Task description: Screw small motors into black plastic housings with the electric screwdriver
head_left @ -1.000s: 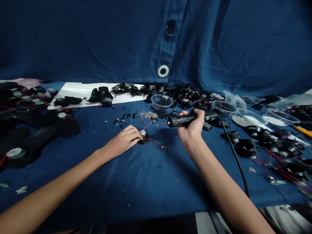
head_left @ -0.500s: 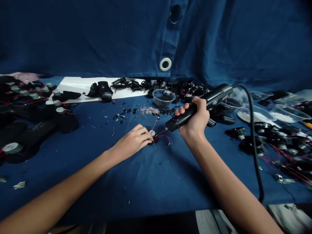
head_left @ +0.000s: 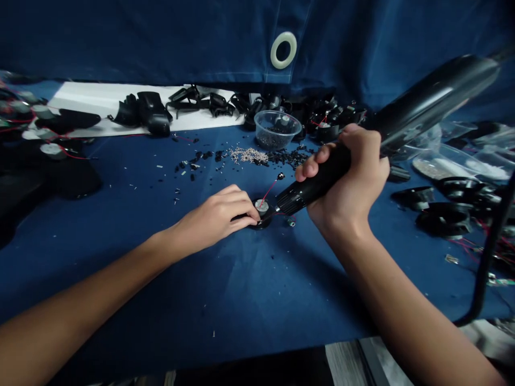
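Note:
My right hand [head_left: 350,182] is wrapped round a black corded electric screwdriver [head_left: 426,107], tilted with its tip down to the left. The tip meets or comes very near a small black plastic part [head_left: 262,223] lying on the blue cloth. On that part sits a round silver motor [head_left: 261,206] with thin red wires, one ending in a small dark piece [head_left: 280,176] and another in a tiny circuit board [head_left: 291,223]. My left hand [head_left: 223,217] pinches the part's left side, fingers closed; the fingertips hide some of it.
Behind the hands are a pile of small screws [head_left: 249,155], scattered black bits and a clear bowl [head_left: 277,131] of dark pieces. Black housings [head_left: 153,112] lie on white sheets. Clear trays [head_left: 442,161] and wired black parts [head_left: 444,217] stand at right. A cable [head_left: 491,252] hangs there.
The screwdriver has tilted, its rear end now higher and closer to the camera, its tip nearer the left fingertips. My left hand still holds the part. The whole view has shifted.

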`<state>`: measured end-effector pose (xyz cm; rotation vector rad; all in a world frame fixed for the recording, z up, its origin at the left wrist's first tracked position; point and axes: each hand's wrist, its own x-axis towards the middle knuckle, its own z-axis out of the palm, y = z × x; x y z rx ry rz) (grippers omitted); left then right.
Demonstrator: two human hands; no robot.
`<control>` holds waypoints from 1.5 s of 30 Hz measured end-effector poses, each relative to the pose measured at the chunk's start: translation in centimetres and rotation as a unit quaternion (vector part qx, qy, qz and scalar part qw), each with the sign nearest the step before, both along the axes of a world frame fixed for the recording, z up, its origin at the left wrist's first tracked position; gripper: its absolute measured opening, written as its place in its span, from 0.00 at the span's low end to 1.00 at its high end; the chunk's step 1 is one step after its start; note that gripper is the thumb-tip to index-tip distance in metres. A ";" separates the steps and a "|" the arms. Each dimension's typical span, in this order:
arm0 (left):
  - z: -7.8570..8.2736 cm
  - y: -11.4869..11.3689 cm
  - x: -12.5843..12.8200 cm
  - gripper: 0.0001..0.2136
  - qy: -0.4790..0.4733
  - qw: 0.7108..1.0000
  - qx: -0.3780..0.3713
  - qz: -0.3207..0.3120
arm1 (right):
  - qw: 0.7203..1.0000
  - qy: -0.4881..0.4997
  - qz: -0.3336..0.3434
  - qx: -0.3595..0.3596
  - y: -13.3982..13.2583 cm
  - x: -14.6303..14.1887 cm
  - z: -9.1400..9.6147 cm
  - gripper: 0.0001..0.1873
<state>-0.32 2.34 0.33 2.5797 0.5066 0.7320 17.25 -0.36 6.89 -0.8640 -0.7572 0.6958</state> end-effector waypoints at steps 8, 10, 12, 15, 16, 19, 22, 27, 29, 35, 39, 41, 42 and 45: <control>-0.1 -0.1 0.0 0.04 -0.007 1.000 -0.007 0.010 | 0.996 -0.055 -0.020 0.063 0.4 -0.5 -0.9 0.07; 0.0 -0.1 -0.1 0.05 -0.008 1.000 -0.008 0.009 | 0.996 -0.061 -0.025 0.062 0.5 -0.5 -0.9 0.07; -0.1 -0.1 -0.1 0.05 -0.007 1.000 -0.009 0.009 | 0.995 -0.066 -0.031 0.063 0.5 -0.5 -0.9 0.07; -0.2 -0.1 -0.1 0.05 -0.008 1.000 -0.011 0.012 | 0.995 -0.069 -0.034 0.068 0.6 -0.5 -1.2 0.07; -0.2 -0.1 -0.1 0.05 -0.009 1.000 -0.010 0.012 | 0.995 -0.069 -0.032 0.069 0.6 -0.5 -1.3 0.07; -0.3 -0.1 -0.1 0.05 -0.010 1.000 -0.004 0.011 | 0.995 -0.069 -0.020 0.071 0.6 -0.4 -1.6 0.07; -0.3 0.0 -0.1 0.06 -0.003 1.000 -0.003 0.011 | 0.994 -0.073 -0.024 0.077 0.6 -0.4 -1.6 0.08; -0.3 0.0 -0.1 0.06 0.004 1.000 0.000 0.013 | 0.989 -0.108 -0.023 0.100 0.2 -1.2 -1.2 0.09; -0.2 -0.1 -0.1 0.06 0.003 1.000 -0.001 0.013 | 0.984 -0.134 -0.025 0.112 -0.2 -1.7 -0.9 0.10; 0.0 -0.1 0.0 0.04 0.001 1.000 -0.008 0.013 | 0.979 -0.176 -0.016 0.106 -1.6 -2.8 -0.4 0.10; 0.0 -0.1 -0.1 0.04 0.006 1.000 -0.006 0.018 | 0.979 -0.181 0.021 0.085 -1.8 -2.9 -0.3 0.08; 0.0 -0.1 -0.1 0.04 0.012 1.000 0.000 0.020 | 0.980 -0.185 0.038 0.068 -1.8 -3.0 -0.2 0.07; 0.0 -0.1 -0.1 0.04 0.016 1.000 0.006 0.021 | 0.980 -0.187 0.046 0.058 -1.8 -3.1 -0.1 0.08; -0.3 0.0 0.0 0.07 0.023 0.999 0.026 0.032 | 0.979 -0.185 0.075 0.036 -1.9 -3.5 0.2 0.16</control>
